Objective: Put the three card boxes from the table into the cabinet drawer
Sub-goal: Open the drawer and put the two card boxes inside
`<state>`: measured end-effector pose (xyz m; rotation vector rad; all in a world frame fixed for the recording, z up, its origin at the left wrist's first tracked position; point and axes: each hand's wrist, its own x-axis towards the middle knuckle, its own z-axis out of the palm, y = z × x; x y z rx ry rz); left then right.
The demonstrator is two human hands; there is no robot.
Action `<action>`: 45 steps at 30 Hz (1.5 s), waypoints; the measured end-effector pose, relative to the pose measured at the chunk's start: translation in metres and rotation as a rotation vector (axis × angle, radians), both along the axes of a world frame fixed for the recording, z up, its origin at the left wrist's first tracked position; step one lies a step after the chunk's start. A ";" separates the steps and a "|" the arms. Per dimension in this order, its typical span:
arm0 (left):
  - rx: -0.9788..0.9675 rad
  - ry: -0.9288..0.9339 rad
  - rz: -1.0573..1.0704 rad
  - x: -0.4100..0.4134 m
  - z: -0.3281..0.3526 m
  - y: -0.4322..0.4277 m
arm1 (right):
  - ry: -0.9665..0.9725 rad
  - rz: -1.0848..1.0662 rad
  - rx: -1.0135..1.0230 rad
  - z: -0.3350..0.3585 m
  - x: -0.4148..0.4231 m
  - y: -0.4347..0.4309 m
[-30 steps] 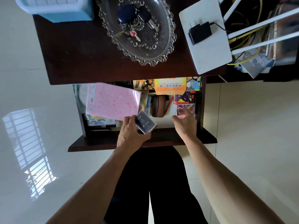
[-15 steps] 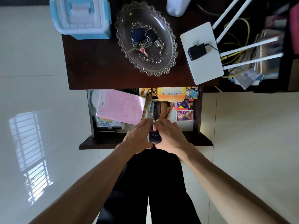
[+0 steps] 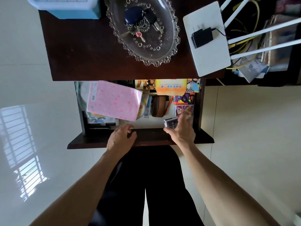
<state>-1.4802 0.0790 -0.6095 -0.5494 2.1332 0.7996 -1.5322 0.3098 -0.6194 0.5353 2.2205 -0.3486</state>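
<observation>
The cabinet drawer stands pulled out below the dark table top. My right hand holds a dark card box low over the drawer's front right corner. Just behind it, two card boxes lie in the drawer: a purple one and a red-and-purple one. My left hand rests over the drawer's front edge with its fingers loosely curled and nothing in it.
A pink patterned pack, a brown case and an orange box fill the drawer. On the table sit a glass dish with keys, a white router with a black adapter, and a blue-and-white box.
The dark card box passed from my left hand to my right. My right hand carried it to the drawer's right side, and my left hand drew back empty.
</observation>
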 end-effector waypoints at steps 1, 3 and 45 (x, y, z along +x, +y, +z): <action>-0.007 -0.013 -0.005 0.007 -0.005 -0.003 | -0.030 0.006 0.045 -0.007 0.000 0.004; -0.030 0.001 -0.009 0.019 -0.013 -0.008 | -0.086 0.012 0.106 -0.021 -0.001 0.011; 0.150 -0.232 0.323 0.043 0.398 -0.072 | -0.072 -0.336 -0.376 0.417 0.031 0.017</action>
